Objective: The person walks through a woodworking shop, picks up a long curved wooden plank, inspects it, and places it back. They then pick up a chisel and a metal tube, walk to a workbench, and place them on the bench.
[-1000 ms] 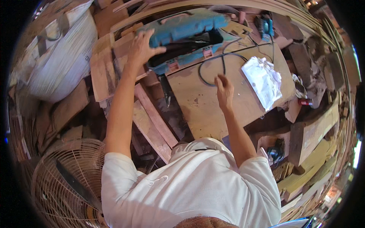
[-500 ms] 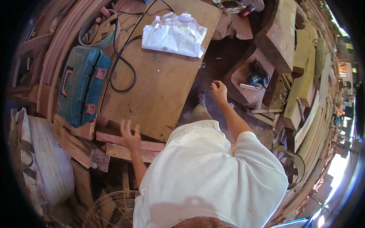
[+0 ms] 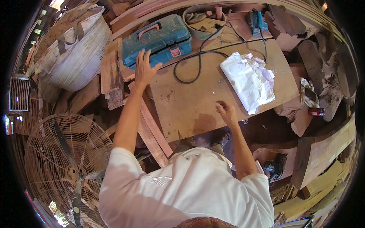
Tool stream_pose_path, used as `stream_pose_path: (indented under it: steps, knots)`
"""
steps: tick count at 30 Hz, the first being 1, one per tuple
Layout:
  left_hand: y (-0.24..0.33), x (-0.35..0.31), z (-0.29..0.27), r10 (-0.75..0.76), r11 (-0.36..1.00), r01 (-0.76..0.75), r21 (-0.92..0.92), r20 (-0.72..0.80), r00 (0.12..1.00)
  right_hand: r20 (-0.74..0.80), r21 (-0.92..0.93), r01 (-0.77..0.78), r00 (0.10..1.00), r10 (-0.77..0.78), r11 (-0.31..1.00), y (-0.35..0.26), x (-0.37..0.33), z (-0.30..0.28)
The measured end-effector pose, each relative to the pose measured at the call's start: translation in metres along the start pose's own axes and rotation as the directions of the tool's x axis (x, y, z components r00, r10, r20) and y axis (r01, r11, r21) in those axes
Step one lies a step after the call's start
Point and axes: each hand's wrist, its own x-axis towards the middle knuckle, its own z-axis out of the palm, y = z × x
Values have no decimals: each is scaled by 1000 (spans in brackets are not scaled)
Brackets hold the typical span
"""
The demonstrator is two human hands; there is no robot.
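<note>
My left hand (image 3: pixel 144 71) is open with its fingers spread, over the near side of a blue toolbox (image 3: pixel 167 32) with pinkish latches and handle. Whether the fingertips touch the box cannot be made out. Over the near edge of a flat wooden board (image 3: pixel 182 104), my right hand (image 3: pixel 227 113) hangs with loosely bent fingers, slightly apart, and nothing visible in them. Just beyond it lies a crumpled sheaf of white paper (image 3: pixel 247 81). A black cable (image 3: pixel 200 62) loops across the board between the toolbox and the paper.
Behind the board are a bucket (image 3: pixel 194 33) of wood pieces and a blue power tool (image 3: pixel 257 23). A large caged fan (image 3: pixel 72 167) stands at my left, below a white sack (image 3: pixel 81 57). Thick timber (image 3: pixel 323 148), a dark power tool (image 3: pixel 276 167) and a red can (image 3: pixel 316 111) are at my right.
The view has turned toward the left, bringing the fan and sack into fuller sight. My left hand has reached forward to the toolbox. My right hand has come in over the board.
</note>
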Motion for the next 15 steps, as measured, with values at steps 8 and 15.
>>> stream_pose_path:
  steps: [8,15]
  knots:
    - [-61,135,39,-145,985,96,142,388,910,265,519,-139,964,-4,843,-112,131,172]
    - [-79,180,39,18,989,-95,116,538,843,133,959,-174,973,188,225,-129,248,264]
